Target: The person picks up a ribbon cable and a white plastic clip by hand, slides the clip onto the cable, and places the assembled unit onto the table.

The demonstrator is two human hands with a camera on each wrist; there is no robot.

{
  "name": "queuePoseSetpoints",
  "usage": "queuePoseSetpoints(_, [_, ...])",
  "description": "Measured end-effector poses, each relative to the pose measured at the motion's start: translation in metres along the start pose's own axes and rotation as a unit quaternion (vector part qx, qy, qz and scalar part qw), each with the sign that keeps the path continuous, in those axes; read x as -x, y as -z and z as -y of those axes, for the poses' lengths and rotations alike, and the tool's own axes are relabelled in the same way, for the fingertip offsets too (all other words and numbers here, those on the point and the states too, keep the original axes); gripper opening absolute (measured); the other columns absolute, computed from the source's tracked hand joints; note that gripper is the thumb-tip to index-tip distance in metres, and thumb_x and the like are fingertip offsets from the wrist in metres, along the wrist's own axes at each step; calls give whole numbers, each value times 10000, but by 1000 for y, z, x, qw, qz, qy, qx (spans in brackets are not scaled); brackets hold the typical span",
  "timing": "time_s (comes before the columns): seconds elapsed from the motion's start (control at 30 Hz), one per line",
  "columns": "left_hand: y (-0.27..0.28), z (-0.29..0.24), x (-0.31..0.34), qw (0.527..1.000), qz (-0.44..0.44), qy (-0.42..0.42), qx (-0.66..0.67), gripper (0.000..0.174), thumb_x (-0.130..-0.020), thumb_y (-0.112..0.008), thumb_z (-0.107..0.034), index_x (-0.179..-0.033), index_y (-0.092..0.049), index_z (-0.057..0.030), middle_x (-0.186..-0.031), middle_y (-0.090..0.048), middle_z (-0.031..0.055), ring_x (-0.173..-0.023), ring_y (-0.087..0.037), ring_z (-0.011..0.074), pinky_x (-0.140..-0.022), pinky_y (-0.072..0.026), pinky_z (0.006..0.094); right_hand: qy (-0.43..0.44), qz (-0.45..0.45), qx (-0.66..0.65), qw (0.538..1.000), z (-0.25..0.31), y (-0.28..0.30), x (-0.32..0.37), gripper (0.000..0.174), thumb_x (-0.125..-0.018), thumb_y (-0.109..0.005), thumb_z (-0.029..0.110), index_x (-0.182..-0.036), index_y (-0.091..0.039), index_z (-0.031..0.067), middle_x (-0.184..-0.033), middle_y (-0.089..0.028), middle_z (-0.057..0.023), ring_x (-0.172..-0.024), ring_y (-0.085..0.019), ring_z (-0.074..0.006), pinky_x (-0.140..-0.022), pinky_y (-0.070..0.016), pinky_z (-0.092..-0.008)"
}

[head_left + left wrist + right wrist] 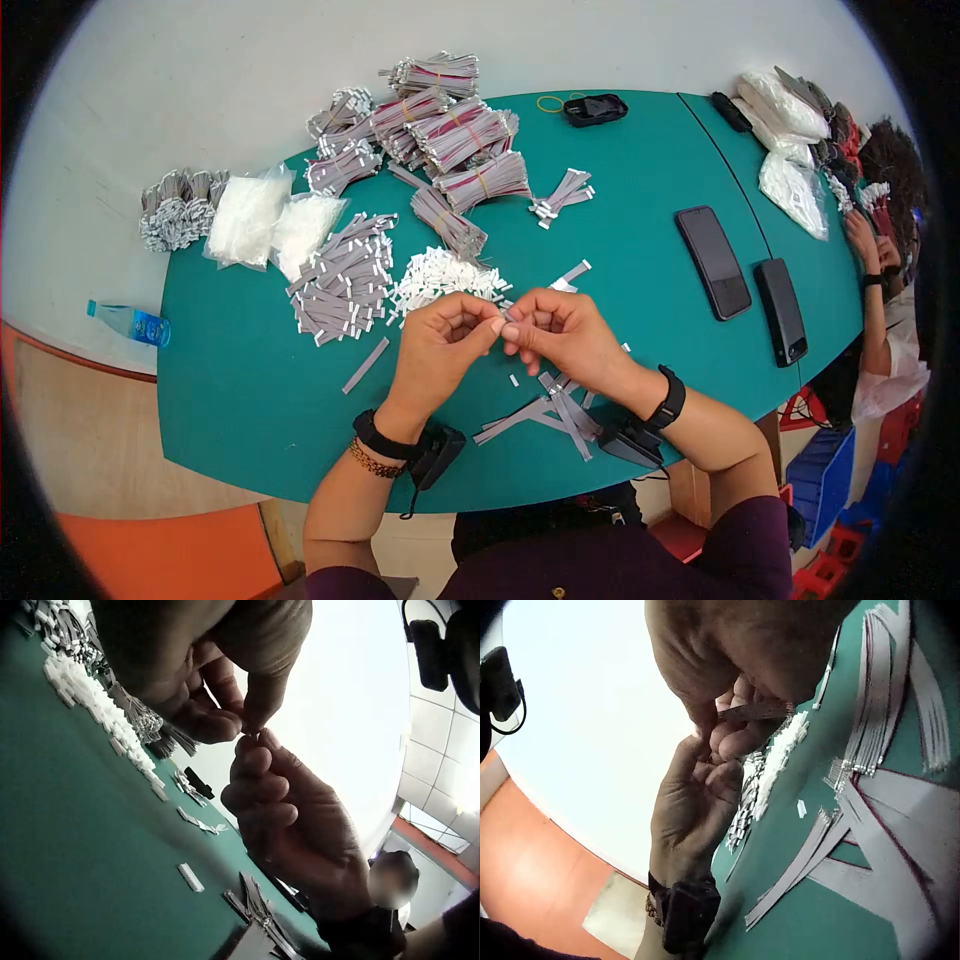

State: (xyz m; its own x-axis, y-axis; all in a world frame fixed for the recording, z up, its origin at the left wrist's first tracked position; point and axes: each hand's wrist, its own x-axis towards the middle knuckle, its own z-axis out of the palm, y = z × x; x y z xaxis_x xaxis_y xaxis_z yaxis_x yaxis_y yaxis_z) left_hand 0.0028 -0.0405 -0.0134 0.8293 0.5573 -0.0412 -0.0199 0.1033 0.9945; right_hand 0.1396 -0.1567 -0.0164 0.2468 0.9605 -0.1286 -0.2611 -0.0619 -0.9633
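My left hand (pixel 450 335) and right hand (pixel 565 335) meet fingertip to fingertip over the table, just in front of a pile of small white connector housings (pixel 440 278). The right hand grips a short grey ribbon cable (pixel 754 712), seen running under its palm in the right wrist view. Between the left thumb and index finger is pinched a tiny piece, mostly hidden by the fingertips; I cannot tell its exact kind. Below the right hand lie several loose grey ribbon cables (pixel 568 415). A single housing (pixel 190 877) rests on the green tabletop nearby.
Grey cables with white ends (pixel 345 280) are heaped at left, near clear bags of white parts (pixel 250 215). Banded cable bundles (pixel 465 140) stack at the back. A phone (pixel 712 262) and a black device (pixel 780 310) lie at right. Another person's arm (pixel 876 310) reaches in at far right.
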Motion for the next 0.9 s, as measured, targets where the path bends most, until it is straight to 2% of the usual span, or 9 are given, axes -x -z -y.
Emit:
queuePoseSetpoints(0.27, [1,4,-1,996,24,24,88,95,-832,-629,-64,-897,-603,0,-802,-600,35,-670,-526,87,-613,-433,212,33,-28,10,999,1,-1,2,107,-879,-611,138,-856,-588,36,-679,-617,-18,-541,-481,-28,-458,-345,-172])
queuePoseSetpoints(0.4, [4,3,-1,993,53,45,99,126,-848,-613,-71,-945,-596,8,-843,-600,47,-714,-537,98,-642,-444,221,42,-28,15,999,4,-1,4,97,-883,-592,121,-833,-582,38,-673,-611,-4,-544,-476,-15,-474,-346,-166])
queuePoseSetpoints(0.6, [11,0,-2,991,52,27,122,165,-877,-576,-86,-1003,-591,19,-862,-598,48,-761,-548,109,-694,-463,234,40,-34,23,998,7,0,4,99,-882,-594,121,-829,-582,37,-651,-607,-3,-525,-466,-15,-470,-344,-169])
queuePoseSetpoints(0.9, [12,-2,-3,989,44,63,130,120,-845,-611,-54,-949,-577,-5,-876,-618,49,-751,-617,126,-676,-519,242,30,-12,25,999,8,3,4,102,-879,-597,125,-818,-577,47,-649,-608,-1,-532,-479,-14,-472,-358,-168])
